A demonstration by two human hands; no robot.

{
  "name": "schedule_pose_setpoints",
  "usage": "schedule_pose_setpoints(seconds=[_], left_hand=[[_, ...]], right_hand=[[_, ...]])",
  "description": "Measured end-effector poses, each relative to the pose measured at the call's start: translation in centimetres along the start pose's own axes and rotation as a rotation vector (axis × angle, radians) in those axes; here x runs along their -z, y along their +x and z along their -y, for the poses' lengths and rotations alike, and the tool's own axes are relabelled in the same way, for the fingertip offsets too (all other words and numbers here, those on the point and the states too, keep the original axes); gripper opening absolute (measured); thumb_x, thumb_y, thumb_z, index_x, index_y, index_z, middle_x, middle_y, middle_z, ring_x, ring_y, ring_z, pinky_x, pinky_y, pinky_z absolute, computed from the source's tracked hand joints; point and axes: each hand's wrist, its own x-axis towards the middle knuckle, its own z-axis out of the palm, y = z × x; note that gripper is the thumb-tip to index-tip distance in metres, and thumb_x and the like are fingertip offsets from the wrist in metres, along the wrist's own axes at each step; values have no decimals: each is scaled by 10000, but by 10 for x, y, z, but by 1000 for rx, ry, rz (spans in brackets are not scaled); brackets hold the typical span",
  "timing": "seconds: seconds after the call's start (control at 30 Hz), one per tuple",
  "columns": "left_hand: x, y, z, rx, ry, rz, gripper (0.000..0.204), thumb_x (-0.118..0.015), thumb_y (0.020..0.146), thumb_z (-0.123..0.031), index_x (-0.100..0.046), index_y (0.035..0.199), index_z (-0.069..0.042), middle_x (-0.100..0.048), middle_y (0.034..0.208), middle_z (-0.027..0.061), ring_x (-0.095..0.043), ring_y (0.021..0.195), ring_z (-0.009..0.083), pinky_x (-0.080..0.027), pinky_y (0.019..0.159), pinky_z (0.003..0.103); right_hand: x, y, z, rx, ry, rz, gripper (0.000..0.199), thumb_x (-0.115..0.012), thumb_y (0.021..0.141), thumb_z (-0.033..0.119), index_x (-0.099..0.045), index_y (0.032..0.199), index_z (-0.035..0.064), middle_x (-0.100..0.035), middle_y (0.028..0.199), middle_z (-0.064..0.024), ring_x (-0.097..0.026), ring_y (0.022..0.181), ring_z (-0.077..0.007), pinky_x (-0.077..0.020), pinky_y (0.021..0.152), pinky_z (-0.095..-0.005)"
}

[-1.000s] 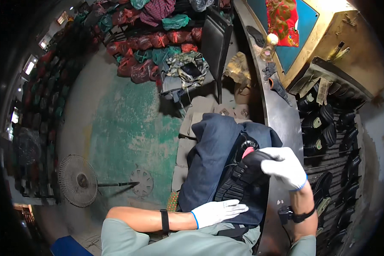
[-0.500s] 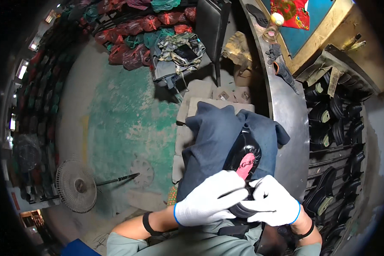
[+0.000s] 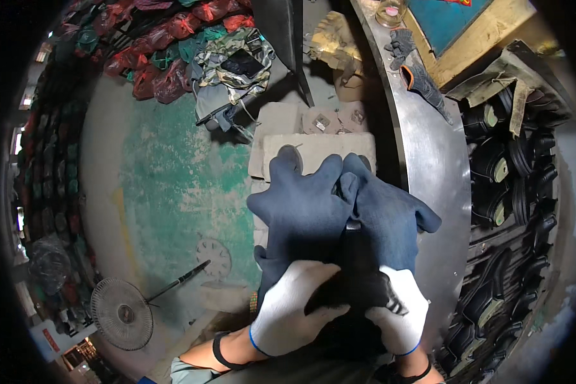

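Head view: both my gloved hands, left hand (image 3: 292,306) and right hand (image 3: 397,317), grip a black shoe (image 3: 349,291) on my lap, fingers closed around it; blue cloth (image 3: 339,211) beneath. Work on it looks unfinished.

Both forearms rise from the lower edge, meeting at centre. The white-gloved left hand (image 3: 289,306) lies palm-down, fingers spread and curled. The white-gloved right hand (image 3: 398,315) cups inward beside it, fingers bent, wrists close together.
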Motion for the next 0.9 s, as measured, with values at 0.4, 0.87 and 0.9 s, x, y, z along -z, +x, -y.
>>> schedule_pose_setpoints(seconds=[0.4, 0.87, 0.9], left_hand=[[-13, -19, -25, -10, 253, -105, 455, -913, 868, -285, -772, 1239, -62, -742, 945, 135, -746, 834, 288, -599, 755, 371], [-26, -125, -78, -115, 87, -251, 1168, -1029, 718, -428, -459, 1596, 91, -526, 1600, 336, -597, 1430, 487, -507, 1187, 492], [-36, -133, -68, -164, 105, -281, 1113, -1015, 741, -398, -480, 1584, 95, -519, 1610, 339, -587, 1440, 498, -505, 1188, 496]], right_hand=[[-14, -22, -10, 517, -281, -163, 592, -870, 876, 90, -674, 1398, -109, -705, 980, -149, -658, 818, -266, -561, 741, -383], [-15, -121, -10, 131, 1120, 125, 860, -662, 1072, 514, -323, 1720, 61, -578, 1563, -218, -628, 1362, -366, -479, 1189, -494], [-9, -114, -25, -40, 1346, 234, 912, -595, 1088, 609, -242, 1757, 99, -522, 1627, -216, -601, 1403, -366, -459, 1215, -517]])
